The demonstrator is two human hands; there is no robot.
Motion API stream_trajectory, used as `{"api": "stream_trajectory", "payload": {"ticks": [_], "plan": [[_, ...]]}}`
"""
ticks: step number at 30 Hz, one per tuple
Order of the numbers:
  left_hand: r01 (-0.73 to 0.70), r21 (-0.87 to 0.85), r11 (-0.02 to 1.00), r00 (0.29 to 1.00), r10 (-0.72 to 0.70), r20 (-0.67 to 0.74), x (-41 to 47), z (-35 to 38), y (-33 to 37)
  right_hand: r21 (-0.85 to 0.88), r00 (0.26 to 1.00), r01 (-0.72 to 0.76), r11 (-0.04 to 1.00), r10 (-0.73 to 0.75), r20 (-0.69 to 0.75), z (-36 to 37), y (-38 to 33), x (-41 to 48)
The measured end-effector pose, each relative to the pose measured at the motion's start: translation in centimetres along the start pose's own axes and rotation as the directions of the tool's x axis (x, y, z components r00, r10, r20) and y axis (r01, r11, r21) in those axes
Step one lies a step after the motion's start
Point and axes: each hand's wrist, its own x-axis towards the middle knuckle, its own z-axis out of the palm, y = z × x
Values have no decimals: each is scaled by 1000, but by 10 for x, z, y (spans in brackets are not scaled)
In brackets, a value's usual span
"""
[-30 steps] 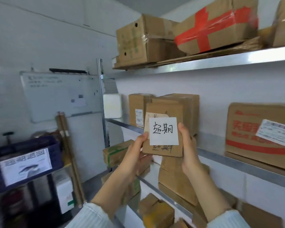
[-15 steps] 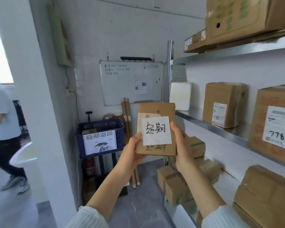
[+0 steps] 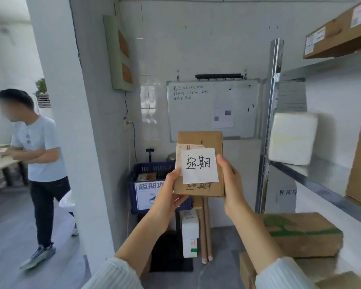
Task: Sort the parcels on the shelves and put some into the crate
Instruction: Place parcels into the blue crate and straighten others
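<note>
Two hands hold a brown parcel (image 3: pixel 200 139) upright at chest height, the left hand (image 3: pixel 168 191) gripping its lower left corner, the right hand (image 3: pixel 232 184) clasping its right edge. A white note (image 3: pixel 199 168) with handwritten characters covers its front. The parcel is held in front of a blue crate (image 3: pixel 152 167) below a whiteboard (image 3: pixel 196 113). Shelves (image 3: pixel 313 176) of boxes stand at right; a person (image 3: pixel 41 147) walks at left.

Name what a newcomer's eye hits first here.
Dead centre, the left hand and right hand hold a cardboard parcel bearing a white handwritten note, 超期. Behind it, lower left, a blue crate carries a printed sign; a bystander in a white T-shirt stands far left.
</note>
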Motion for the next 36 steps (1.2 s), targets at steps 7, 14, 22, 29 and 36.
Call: {"api": "stream_trajectory", "payload": {"ticks": [7,14,22,29,36], "plan": [[41,58,997,992,-34,-120,63,-26,-18,48,993,-96,994,92,72,19,51,67],[57,34,998,990,-52,-129,135,-77,-42,30,979,-176,984,172,108,57,104,134],[89,29,996,987,-84,-137,256,-169,-35,-16,978,-178,984,179,104,135,173,242],[107,-15,994,987,-108,-120,349,-227,-39,-78,973,-212,974,218,80,191,219,327],[114,-31,993,990,-116,-75,421,-248,-57,-86,975,-205,975,211,71,204,253,391]]}}
